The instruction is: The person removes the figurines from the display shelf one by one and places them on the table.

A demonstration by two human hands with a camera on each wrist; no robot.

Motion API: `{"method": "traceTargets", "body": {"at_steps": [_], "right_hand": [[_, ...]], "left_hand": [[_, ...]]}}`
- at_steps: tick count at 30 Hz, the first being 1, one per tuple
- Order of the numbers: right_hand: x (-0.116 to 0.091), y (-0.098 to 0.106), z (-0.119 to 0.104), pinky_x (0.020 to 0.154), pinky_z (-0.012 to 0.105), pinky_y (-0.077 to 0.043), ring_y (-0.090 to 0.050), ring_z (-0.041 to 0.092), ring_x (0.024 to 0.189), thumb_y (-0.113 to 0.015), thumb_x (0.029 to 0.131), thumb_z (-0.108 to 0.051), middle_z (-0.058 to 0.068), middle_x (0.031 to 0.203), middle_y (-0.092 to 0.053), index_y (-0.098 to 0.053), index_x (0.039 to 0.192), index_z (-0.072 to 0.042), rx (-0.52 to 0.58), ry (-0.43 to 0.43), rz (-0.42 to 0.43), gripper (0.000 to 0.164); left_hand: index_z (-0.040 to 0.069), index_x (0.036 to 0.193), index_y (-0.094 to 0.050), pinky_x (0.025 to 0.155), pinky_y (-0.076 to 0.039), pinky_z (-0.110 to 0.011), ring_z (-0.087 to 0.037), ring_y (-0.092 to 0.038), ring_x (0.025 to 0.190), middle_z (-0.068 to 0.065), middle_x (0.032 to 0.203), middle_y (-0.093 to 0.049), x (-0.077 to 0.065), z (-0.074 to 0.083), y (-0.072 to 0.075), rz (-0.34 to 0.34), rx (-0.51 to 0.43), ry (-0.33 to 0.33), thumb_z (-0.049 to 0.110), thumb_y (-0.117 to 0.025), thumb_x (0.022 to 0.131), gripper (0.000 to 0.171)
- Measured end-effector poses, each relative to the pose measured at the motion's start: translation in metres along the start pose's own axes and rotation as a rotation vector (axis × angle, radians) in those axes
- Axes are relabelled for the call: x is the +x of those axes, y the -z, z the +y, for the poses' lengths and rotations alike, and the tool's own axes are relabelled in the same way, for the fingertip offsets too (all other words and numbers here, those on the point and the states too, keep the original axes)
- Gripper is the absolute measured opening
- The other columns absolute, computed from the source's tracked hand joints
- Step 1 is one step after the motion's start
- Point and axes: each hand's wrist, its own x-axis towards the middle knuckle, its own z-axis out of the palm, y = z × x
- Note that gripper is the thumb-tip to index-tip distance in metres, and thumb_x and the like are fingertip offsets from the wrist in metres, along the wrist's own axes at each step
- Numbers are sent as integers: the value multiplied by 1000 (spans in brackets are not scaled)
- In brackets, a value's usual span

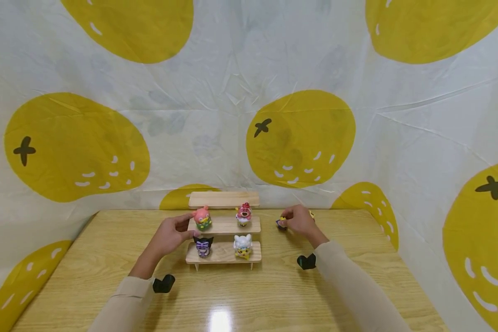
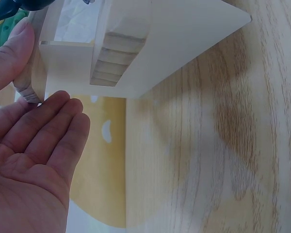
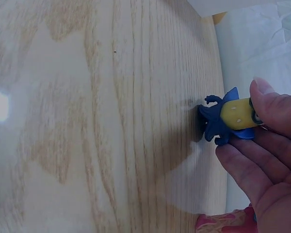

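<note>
A three-tier wooden display stand is at the middle of the table. My left hand grips the left end of its middle shelf, thumb on top and fingers underneath. Beside that thumb stands a pink and green figurine; a red bear figurine shares the shelf. The lowest shelf bears a black and purple figurine and a white and yellow figurine. To the right of the stand, my right hand pinches a small yellow and blue figurine by its yellow head, close over the table.
The top shelf is bare wood. Behind the right hand, a bit of a yellow object shows. A pink and red object is at the bottom of the right wrist view. A fruit-printed curtain hangs behind the wooden table.
</note>
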Motion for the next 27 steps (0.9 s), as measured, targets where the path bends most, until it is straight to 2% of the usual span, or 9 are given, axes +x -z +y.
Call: {"method": "traceTargets", "body": {"at_steps": [6,11,18,22,27], "right_hand": [[-4,-3,3,89,45,-61,-74,31,99,-81,90,-10,17,104,-79,-79,105,2,13,26,15,20],[-5,-4,5,92,47,-61,-75,34,101,-80,90,-8,21,106,-79,-78,107,6,34,63,20,23],[-6,-3,6,103,53,-56,-73,36,112,-79,92,-9,20,115,-78,-76,115,6,48,24,-1,27],[-7,-3,8,104,54,-56,-73,36,112,-79,92,-9,20,116,-78,-75,116,6,47,15,0,29],[-9,2,4,103,52,-58,-72,39,115,-78,93,-8,25,121,-75,-73,121,9,76,46,7,33]], "left_hand": [[-2,152,-52,101,-61,-48,-40,-65,131,-26,143,-63,-1,1,0,0,1,-3,27,-79,95,69],[-1,152,-52,101,-61,-48,-40,-65,130,-26,144,-63,-1,1,0,-4,-5,-2,27,-78,95,68],[-2,152,-50,100,-61,-45,-40,-65,130,-26,146,-61,0,-2,-2,-13,-14,-14,27,-77,96,69],[-3,152,-51,98,-62,-45,-40,-66,128,-26,146,-61,0,-2,-3,-12,-21,-22,24,-77,96,67],[-2,152,-50,99,-62,-46,-39,-65,130,-26,146,-61,-2,-1,-2,-9,-14,-18,26,-77,96,68]]}}
